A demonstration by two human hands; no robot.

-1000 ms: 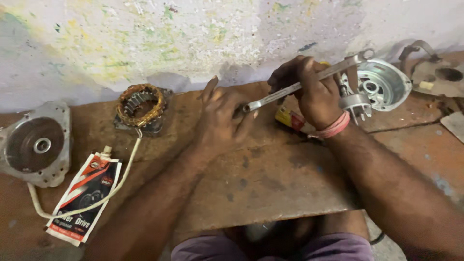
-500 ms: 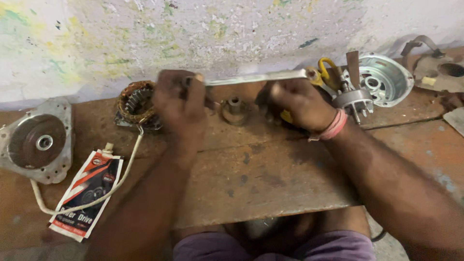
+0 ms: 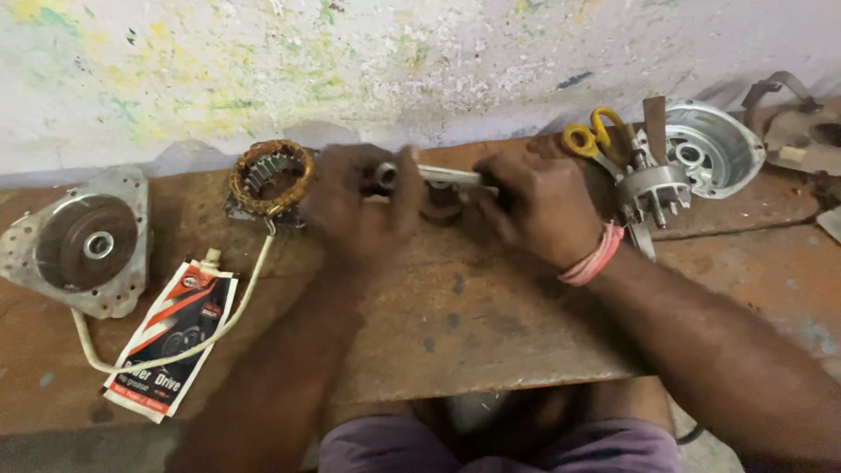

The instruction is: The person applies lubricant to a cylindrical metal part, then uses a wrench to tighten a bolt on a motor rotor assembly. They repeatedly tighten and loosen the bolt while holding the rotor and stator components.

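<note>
Since half a second ago the spanner (image 3: 438, 175) has been drawn left and the hands brought closer together. It is clasped at its ring end by the left hand (image 3: 359, 206) and along its shaft by the right hand (image 3: 534, 206), directly over a small round part (image 3: 441, 208) on the plate (image 3: 491, 324). Stiff, heavy, smooth steel is judged likely; the shaft offers the surest hold. Left of the grip lies a stator (image 3: 272, 178); right of it, scissors (image 3: 596, 136).
</note>
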